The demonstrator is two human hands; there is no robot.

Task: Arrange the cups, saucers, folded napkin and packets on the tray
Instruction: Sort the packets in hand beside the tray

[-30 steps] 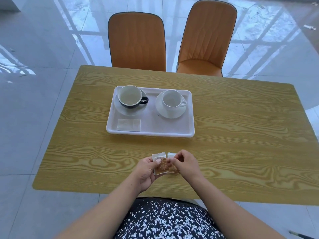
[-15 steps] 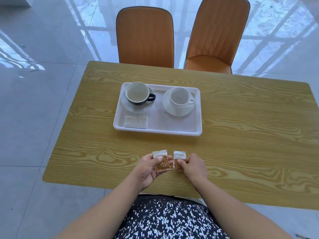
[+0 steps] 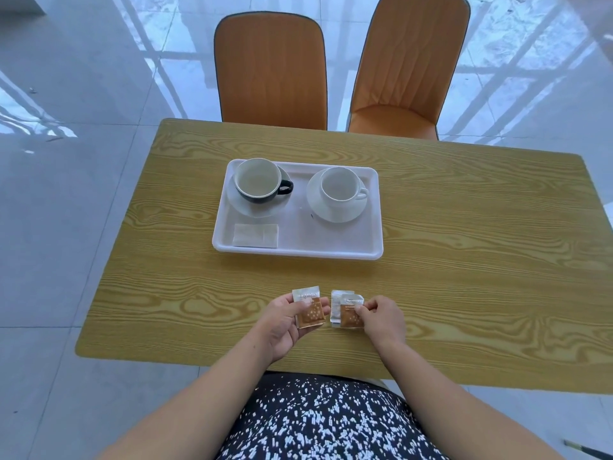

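A white tray [image 3: 331, 240] sits on the wooden table. On it stand a dark cup [image 3: 257, 181] on a white saucer [image 3: 245, 207] at the left and a white cup [image 3: 340, 189] on a white saucer [image 3: 318, 207] at the right. A folded napkin [image 3: 255, 235] lies in the tray's near left corner. My left hand [image 3: 282, 322] holds one brown-and-silver packet [image 3: 309, 310] near the table's front edge. My right hand [image 3: 383, 318] pinches two overlapping packets [image 3: 345, 310] beside it.
Two orange chairs [image 3: 270, 71] [image 3: 409, 64] stand at the far side of the table [image 3: 481, 260]. Glossy tiled floor surrounds the table. The table's front edge lies just below my hands.
My hands have drawn apart, splitting the packets: one in the left hand, two in the right. The camera has tilted a little, shifting the tray down in the view.
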